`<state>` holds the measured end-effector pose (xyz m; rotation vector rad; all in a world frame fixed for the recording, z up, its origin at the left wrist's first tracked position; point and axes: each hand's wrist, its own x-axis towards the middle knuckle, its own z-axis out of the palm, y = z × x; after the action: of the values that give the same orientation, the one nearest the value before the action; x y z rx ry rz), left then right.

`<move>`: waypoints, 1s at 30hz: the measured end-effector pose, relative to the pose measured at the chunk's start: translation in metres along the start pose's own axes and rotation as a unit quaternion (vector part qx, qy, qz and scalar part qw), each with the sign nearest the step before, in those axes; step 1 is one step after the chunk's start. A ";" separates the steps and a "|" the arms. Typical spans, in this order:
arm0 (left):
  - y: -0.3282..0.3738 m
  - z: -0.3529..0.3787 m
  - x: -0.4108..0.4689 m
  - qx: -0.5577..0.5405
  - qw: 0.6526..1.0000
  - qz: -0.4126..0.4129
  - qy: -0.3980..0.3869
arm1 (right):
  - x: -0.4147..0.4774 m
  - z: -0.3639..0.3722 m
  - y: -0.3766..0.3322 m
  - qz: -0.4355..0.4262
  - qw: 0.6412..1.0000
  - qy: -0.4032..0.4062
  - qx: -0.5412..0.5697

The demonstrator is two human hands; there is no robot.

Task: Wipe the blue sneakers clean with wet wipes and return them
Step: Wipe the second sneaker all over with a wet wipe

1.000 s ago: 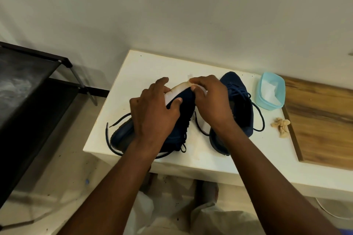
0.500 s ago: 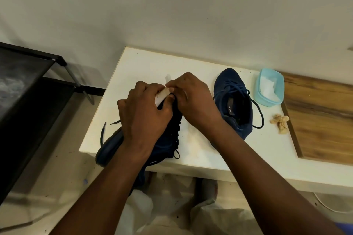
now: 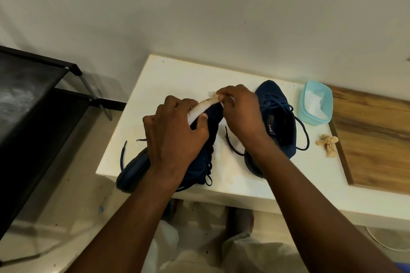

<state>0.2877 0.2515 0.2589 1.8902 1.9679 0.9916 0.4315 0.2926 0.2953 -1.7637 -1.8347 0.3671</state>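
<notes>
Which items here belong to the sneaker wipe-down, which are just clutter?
In the job: dark blue fabric sneaker gripped by left hand; white wet wipe pinched by right hand; second dark blue sneaker; light blue plastic wipe tub; crumpled tan wad (likely spent wipe).
Lying about: black metal rack; brown wooden board.

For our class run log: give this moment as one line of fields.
left hand: grips sneaker | right hand: pinches wet wipe over its toe | second sneaker: on table | tub: beside it
</notes>
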 end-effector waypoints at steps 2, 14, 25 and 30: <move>-0.002 0.000 0.001 -0.001 1.000 0.001 0.005 | -0.009 0.004 -0.014 -0.056 0.998 -0.032 -0.010; -0.001 0.000 0.003 -0.006 1.000 -0.005 0.004 | -0.014 0.009 -0.023 -0.122 0.988 -0.084 -0.051; 0.000 0.000 0.002 0.000 1.000 -0.004 0.011 | -0.003 0.005 -0.011 -0.071 0.997 -0.017 0.011; 0.000 -0.001 0.002 0.003 1.000 -0.002 0.013 | -0.010 0.005 -0.010 -0.032 0.999 -0.003 0.019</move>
<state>0.2869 0.2527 0.2600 1.8847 1.9902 1.0149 0.4202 0.2827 0.2951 -1.6756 -1.8711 0.3805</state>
